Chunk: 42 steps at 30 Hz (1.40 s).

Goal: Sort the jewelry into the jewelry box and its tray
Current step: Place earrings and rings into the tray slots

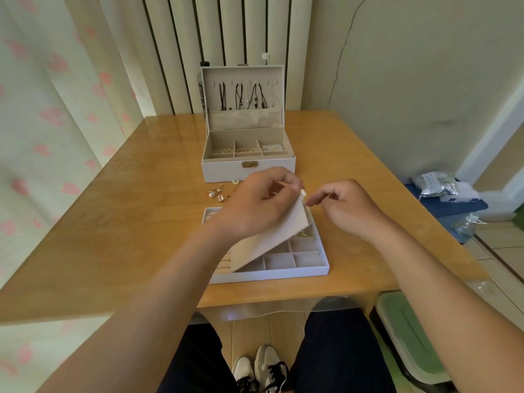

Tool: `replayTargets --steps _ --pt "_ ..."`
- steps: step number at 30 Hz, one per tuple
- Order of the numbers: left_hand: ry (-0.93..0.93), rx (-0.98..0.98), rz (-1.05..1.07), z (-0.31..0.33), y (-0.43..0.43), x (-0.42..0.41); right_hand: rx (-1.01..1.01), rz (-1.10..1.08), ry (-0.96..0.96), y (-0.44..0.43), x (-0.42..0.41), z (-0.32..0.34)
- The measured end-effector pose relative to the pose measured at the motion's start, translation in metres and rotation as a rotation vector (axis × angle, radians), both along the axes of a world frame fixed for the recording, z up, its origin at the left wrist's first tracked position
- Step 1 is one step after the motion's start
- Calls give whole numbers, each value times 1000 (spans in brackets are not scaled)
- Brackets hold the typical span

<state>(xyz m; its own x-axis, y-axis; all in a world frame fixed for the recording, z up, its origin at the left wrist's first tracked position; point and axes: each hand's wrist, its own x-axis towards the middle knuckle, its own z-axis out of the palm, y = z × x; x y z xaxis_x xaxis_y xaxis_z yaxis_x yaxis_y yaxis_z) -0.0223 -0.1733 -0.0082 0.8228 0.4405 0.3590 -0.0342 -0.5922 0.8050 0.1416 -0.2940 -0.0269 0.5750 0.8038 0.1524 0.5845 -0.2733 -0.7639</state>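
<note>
Beige panel held tilted over the jewelry tray

The left hand [255, 202] grips the beige panel [272, 236] above the white tray [269, 275] on the bench [127, 208]; the right hand [346, 208], fingers curled, reaches its forefinger to the panel's top corner, a pinch impossible to tell. Loose earrings [218, 192] lie between the tray and the open jewelry box [248, 168]

Left grip [255, 202]: bare, with a bare forearm showing over the worktop [141, 222] and past its near edge.
Right grip [348, 208]: bare, and the forearm is bare too.
Trousers [337, 350]: dark navy, plain cloth, covering both thighs below the worktop's near edge.
Shoes [263, 370]: white-and-grey trainers with black laces, side by side between the trouser legs, below the worktop's near edge.
</note>
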Motion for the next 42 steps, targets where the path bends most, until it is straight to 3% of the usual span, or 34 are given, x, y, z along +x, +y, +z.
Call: replayTargets --steps 3,8,17,22,25,28,38,42 --pt "102 184 -93 -15 -4 11 103 -92 163 -1 5 -1" --pt "344 555 -193 -43 -10 16 93 -112 137 -3 7 -11" --pt "303 727 -190 -60 -14 11 43 -41 -69 8 -5 -29" --pt "190 669 -150 -65 -19 9 -38 140 -372 16 -9 -40" --pt "194 581 -161 -61 -14 5 -93 157 -581 19 -7 -46" --pt "219 583 -158 -54 -4 0 -113 155 -668 23 -8 -44" --pt "319 501 269 -36 100 -8 -132 172 -388 95 2 -21" --pt "530 518 234 -36 142 -5 -206 228 -310 131 9 -18"
